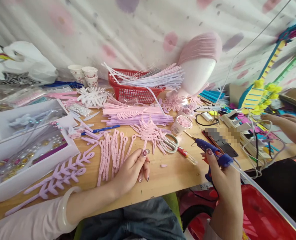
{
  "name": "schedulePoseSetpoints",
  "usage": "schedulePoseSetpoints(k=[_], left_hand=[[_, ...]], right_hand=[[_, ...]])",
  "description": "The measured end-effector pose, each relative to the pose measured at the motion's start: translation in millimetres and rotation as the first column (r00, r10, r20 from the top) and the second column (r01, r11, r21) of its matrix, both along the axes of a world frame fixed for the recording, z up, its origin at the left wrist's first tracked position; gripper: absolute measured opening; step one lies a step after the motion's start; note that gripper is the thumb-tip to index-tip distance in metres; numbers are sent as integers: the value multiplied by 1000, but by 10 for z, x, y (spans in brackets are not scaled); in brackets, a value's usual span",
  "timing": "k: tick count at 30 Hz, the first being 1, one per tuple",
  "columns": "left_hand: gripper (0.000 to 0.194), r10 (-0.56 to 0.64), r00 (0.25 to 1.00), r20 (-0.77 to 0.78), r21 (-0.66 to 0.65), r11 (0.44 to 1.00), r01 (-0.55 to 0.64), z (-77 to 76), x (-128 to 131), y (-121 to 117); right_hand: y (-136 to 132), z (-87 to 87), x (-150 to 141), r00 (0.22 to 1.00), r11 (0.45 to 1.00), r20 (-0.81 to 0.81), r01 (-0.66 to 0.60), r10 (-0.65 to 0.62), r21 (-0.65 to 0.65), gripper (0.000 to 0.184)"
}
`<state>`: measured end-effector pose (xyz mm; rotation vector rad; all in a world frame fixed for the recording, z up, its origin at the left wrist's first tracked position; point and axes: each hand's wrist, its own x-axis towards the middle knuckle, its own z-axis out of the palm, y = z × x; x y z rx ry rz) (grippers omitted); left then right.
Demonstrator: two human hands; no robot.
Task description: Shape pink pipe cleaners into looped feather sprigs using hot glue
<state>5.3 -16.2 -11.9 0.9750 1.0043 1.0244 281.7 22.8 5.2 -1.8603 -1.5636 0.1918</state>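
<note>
My right hand is closed round a blue hot glue gun, its nozzle pointing left over the wooden table. Resting on the table near the front edge, my left hand has its fingers curled loosely downward and holds nothing I can see. Its fingertips touch the lower ends of a row of pink looped pipe-cleaner pieces. A small pink scrap lies just right of that hand. Scissors and a fan-shaped pink pipe-cleaner piece lie beyond.
Lilac leaf-shaped pieces and white trays of beads sit left. A red basket of pipe cleaners, paper cups and a white mannequin head stand behind. Another person's hands work at the right among cables and a power strip.
</note>
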Motion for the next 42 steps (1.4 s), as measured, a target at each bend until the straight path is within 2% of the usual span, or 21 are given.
schedulePoseSetpoints(k=[3,7,10,14,15,16,17,18,20,22,24,29,35,42], left_hand=[[34,22,1000,-3,9,1000,-22,-5,-2,-6],[33,79,996,-31,18,997,-78,-10,1,-1],[33,100,994,-39,15,995,-100,-11,5,5],[31,126,992,-23,-4,992,-126,-7,5,5],[31,130,991,-21,-6,992,-130,-7,5,6],[31,131,991,-21,-7,991,-131,-8,5,6],[31,136,990,-24,-7,991,-136,-10,6,7],[31,143,989,-25,-9,990,-143,-14,7,8],[31,172,985,-18,-16,985,-172,-25,10,9],[31,201,980,1,-24,979,-201,-38,12,10],[31,210,978,12,-18,978,-210,-51,10,12],[31,199,979,34,-8,980,-199,-75,3,25],[30,175,980,95,-64,983,-169,-73,-5,34],[35,117,993,-25,-73,990,-118,-46,-17,31]], right_hand=[[129,-28,106,996,995,67,59,-54,-74,52],[171,-91,137,996,994,76,48,-41,-96,50],[50,-145,136,989,993,86,121,-120,-8,47],[-251,-205,-42,943,935,90,298,-319,192,42],[-315,-221,-131,954,932,69,268,-292,245,38],[-363,-240,-232,980,943,49,169,-191,285,32],[-391,-260,-338,999,967,36,-3,-7,253,25],[-401,-279,-443,984,960,47,-176,170,217,20],[-376,-310,-621,905,900,67,-425,420,96,13],[-330,-320,-735,847,849,62,-529,528,9,9],[-302,-311,-787,835,835,32,-550,550,-14,12],[-341,-258,-882,857,864,-163,-501,488,-49,13],[-344,-173,-1147,755,810,-316,-579,575,92,18],[-254,-72,-1215,697,804,-441,-584,565,108,14]])
